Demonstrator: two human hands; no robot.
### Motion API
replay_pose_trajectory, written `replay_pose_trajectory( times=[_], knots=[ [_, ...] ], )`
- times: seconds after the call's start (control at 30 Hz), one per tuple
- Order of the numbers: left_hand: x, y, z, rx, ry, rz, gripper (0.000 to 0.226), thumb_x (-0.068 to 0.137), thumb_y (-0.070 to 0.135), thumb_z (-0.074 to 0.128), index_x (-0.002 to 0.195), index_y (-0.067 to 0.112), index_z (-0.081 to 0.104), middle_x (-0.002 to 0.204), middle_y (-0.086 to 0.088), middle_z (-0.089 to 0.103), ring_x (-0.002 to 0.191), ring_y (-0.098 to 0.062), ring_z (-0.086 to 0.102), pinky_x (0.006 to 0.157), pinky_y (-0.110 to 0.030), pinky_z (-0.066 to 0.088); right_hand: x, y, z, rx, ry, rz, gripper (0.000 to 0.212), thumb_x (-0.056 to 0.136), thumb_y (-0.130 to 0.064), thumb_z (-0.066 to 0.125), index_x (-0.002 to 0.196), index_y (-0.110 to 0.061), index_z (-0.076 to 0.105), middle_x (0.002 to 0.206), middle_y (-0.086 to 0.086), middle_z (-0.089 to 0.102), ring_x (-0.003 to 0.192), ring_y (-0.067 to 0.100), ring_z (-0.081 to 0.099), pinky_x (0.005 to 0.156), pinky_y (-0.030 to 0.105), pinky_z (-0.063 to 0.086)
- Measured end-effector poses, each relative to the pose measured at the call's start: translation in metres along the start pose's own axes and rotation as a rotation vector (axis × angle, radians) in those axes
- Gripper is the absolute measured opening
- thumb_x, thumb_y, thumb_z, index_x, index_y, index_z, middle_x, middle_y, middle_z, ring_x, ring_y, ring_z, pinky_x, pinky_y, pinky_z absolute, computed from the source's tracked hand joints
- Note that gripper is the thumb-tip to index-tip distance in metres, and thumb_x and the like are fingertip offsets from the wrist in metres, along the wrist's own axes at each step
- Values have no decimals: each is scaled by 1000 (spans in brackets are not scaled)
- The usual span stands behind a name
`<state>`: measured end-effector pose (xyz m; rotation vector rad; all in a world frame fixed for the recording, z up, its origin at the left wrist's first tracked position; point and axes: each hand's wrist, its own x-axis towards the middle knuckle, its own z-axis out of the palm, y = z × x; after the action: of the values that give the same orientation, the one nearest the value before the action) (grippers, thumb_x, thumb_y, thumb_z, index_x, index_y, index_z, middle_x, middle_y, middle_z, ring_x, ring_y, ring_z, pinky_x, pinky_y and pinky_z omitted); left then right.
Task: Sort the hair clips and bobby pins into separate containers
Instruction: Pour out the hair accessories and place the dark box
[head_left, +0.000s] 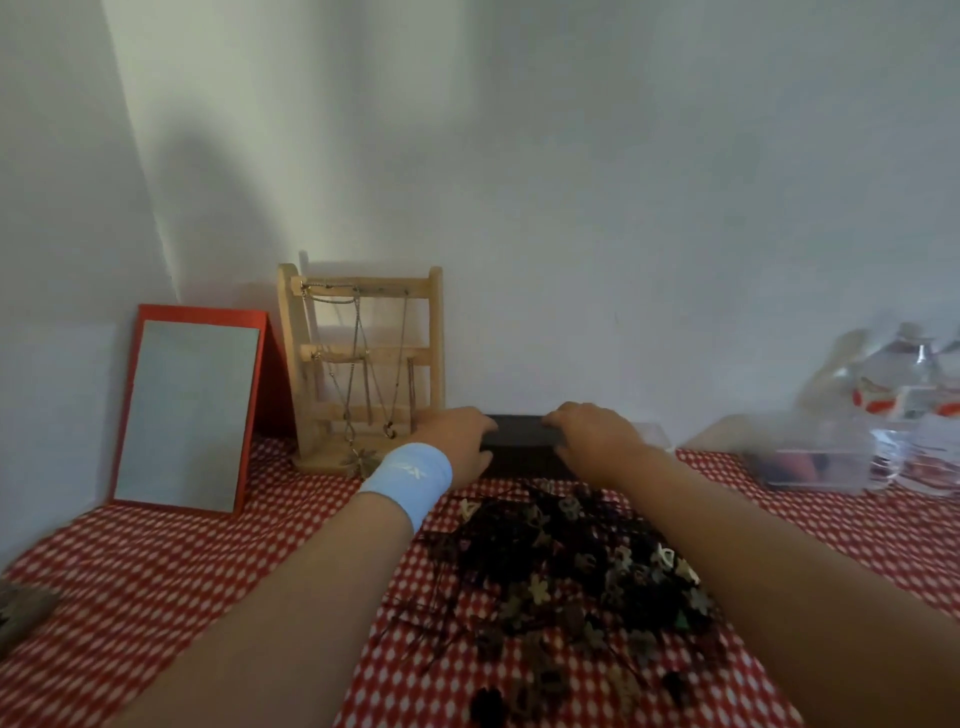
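A dark heap of small hair clips and thin bobby pins (566, 566) lies on the red-and-white checked tablecloth (182, 571) between my forearms. Behind the heap, against the wall, stands a black box (519, 439). My left hand (457, 441), with a light blue wristband, grips the box's left end. My right hand (592, 434) grips its right end. A clear plastic container (652, 434) shows just behind my right hand, mostly hidden.
A red-framed mirror (189, 410) leans at the back left. A wooden rack hung with necklaces (363, 364) stands next to it. At the right are a clear box (810, 462) and plastic water bottles (914, 395). A dark object (21, 608) sits at the left edge.
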<state>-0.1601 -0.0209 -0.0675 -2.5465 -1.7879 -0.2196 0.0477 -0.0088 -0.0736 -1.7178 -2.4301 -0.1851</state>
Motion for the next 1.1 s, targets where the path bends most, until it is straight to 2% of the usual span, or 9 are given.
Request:
replay_pose_trajectory(
  times=[0.1,0.17,0.3,0.43,0.53,0.73,0.83,0.97,1.1],
  knots=[
    [20,-1,6,107,-93,-12,55,96,28,55,148,18,41,147,-8,44,129,-29,49,104,-42,46,7,6,10,-44,-63,-11,39,97,-22,56,137,-22,56,132,7,55,117,28,57,97,40,49],
    [28,-5,11,149,-117,-1,55,93,25,61,145,17,45,143,-10,47,124,-30,52,99,-42,49,10,8,18,-72,-35,-37,33,93,-22,63,126,-19,60,123,6,57,111,27,58,92,41,51],
    [39,-9,20,219,-20,53,42,85,15,67,125,13,56,123,-10,52,110,-30,55,86,-41,52,20,12,24,-131,31,-71,27,86,-18,67,112,-16,63,112,6,60,100,27,61,80,37,51],
    [39,-4,28,286,56,78,31,88,4,58,119,7,56,120,-14,54,110,-31,55,81,-37,45,24,8,23,-191,9,-115,22,83,-22,68,103,-15,60,105,6,60,92,26,61,67,32,42],
    [41,-3,29,335,48,78,28,90,4,56,119,6,57,120,-15,56,110,-32,56,76,-36,43,26,9,23,-213,36,-144,18,83,-24,67,94,-14,56,100,6,60,87,25,60,65,32,37],
    [38,-6,26,297,34,89,27,92,9,55,118,8,61,119,-14,59,109,-32,58,81,-37,48,22,15,21,-149,75,-144,23,80,-28,67,101,-19,62,99,1,59,87,23,61,67,32,44],
    [40,-12,19,225,58,96,26,92,12,57,118,12,63,118,-11,60,109,-31,59,83,-39,52,20,26,15,-28,85,-122,29,81,-31,65,109,-23,64,106,-1,60,97,22,60,78,36,52],
    [41,-15,16,193,37,80,30,97,15,53,127,13,58,123,-10,57,114,-30,56,92,-44,50,16,29,18,48,102,-108,32,89,-34,59,119,-25,61,110,-1,61,102,22,58,82,37,52],
    [39,-14,20,127,255,141,46,92,14,59,136,19,51,130,-4,50,120,-25,47,99,-39,42,18,33,18,53,149,-114,36,94,-37,56,128,-26,59,118,-3,63,108,21,58,88,38,51]
  ],
)
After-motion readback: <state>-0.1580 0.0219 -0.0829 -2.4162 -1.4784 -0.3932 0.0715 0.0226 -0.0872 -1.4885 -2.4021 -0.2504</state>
